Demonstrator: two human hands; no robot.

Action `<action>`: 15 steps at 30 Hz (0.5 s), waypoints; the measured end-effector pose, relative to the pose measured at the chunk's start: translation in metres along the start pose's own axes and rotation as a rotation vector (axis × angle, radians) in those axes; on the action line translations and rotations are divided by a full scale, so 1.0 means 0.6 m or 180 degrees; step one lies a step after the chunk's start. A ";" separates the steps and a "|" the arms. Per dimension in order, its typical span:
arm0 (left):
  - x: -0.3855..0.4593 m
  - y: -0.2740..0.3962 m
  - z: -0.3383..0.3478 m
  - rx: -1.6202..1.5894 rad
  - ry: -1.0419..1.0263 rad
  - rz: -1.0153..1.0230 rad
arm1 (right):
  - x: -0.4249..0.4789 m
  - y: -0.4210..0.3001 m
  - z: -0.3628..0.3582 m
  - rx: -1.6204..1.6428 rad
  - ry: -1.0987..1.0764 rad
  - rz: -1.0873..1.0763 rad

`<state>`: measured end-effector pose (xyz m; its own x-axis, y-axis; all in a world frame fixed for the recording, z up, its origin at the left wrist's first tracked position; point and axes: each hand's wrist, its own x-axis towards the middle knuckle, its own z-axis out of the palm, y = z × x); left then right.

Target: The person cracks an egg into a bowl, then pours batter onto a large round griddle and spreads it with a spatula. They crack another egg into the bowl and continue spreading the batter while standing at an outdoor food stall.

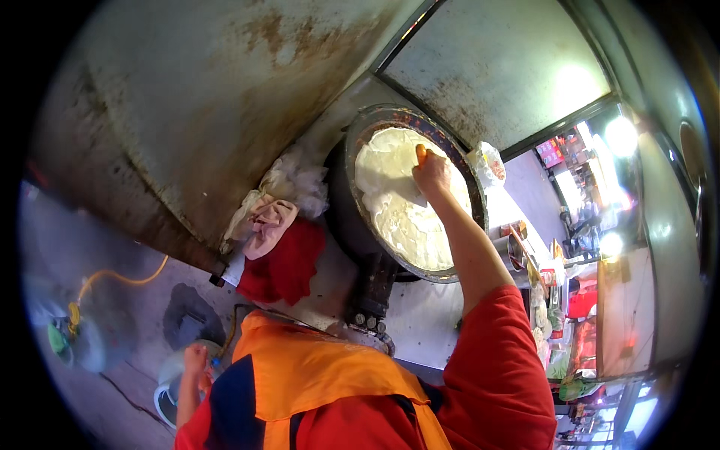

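My right hand (pixel 433 173) is closed around the orange-brown handle (pixel 421 154) of a tool. The hand hides most of the tool, so its kind cannot be told. It is held over a large pale sheet of dough or flatbread (pixel 394 163), whose surface is wrinkled and shiny in places. The sheet covers most of a deep, dark round pan (pixel 337 208), with browned residue along the rim. Low at my left side, my left hand (pixel 196 360) is curled into a fist with nothing visible in it, near a pale gas cylinder (pixel 164 400).
Left of the pan lie a red cloth (pixel 284 261), a pink cloth (pixel 271 225) and crumpled clear plastic bags (pixel 295 183). Stained metal panels (pixel 236 101) enclose the left and far sides. A plastic bag (pixel 488 163) and a metal container (pixel 508 250) stand to the right. Another cylinder (pixel 98 343) has a yellow hose (pixel 121 274).
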<state>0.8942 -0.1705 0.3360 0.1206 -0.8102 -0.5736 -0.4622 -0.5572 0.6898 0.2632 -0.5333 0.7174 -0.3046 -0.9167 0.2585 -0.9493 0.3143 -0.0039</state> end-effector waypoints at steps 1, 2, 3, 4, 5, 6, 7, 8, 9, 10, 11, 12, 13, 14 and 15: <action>0.005 -0.001 0.011 -0.0230 0.0083 -0.0024 | 0.003 -0.028 -0.009 0.0020 0.0003 -0.0071; 0.006 -0.004 0.018 -0.0460 0.0172 -0.0050 | 0.010 -0.048 -0.007 0.0065 0.0014 -0.0086; 0.006 -0.004 0.022 -0.0502 0.0178 -0.0066 | 0.016 -0.067 -0.012 0.0099 0.0003 -0.0049; 0.005 -0.004 0.026 -0.0542 0.0187 -0.0083 | 0.021 -0.085 -0.018 0.0136 -0.0010 -0.0014; 0.003 -0.004 0.030 -0.0581 0.0196 -0.0101 | 0.026 -0.100 -0.025 0.0175 -0.0024 0.0021; -0.001 0.003 0.028 -0.0570 0.0093 -0.0250 | 0.028 -0.105 -0.032 0.0285 0.0086 -0.0013; -0.008 0.011 0.025 -0.0555 -0.0014 -0.0398 | 0.032 -0.104 -0.038 0.0284 0.0079 -0.0041; -0.009 0.015 0.024 -0.0536 -0.0124 -0.0544 | 0.036 -0.096 -0.047 0.0281 0.0071 -0.0064; -0.011 0.000 0.025 -0.0533 -0.0150 -0.0518 | 0.042 -0.093 -0.054 0.0299 0.0056 -0.0114; -0.013 -0.027 0.024 -0.0529 -0.0166 -0.0493 | 0.039 -0.094 -0.071 0.0164 0.0132 -0.0061; -0.016 -0.053 0.026 -0.0522 -0.0182 -0.0467 | 0.048 -0.069 -0.067 0.0158 0.0082 -0.0072; -0.018 -0.066 0.031 -0.0547 -0.0143 -0.0392 | 0.044 -0.045 -0.072 0.0072 0.0135 0.0094; -0.020 -0.070 0.033 -0.0560 -0.0110 -0.0314 | 0.034 -0.018 -0.077 -0.0013 0.0186 0.0273; -0.020 -0.075 0.034 -0.0570 -0.0072 -0.0236 | 0.024 0.013 -0.080 -0.0147 0.0182 0.0224; -0.022 -0.076 0.034 -0.0524 -0.0015 -0.0237 | 0.014 0.042 -0.078 -0.0280 0.0175 0.0175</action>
<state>0.8960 -0.1304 0.3031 0.1449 -0.7649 -0.6276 -0.3021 -0.6383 0.7081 0.2407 -0.5214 0.7645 -0.3490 -0.8834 0.3127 -0.9201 0.3864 0.0648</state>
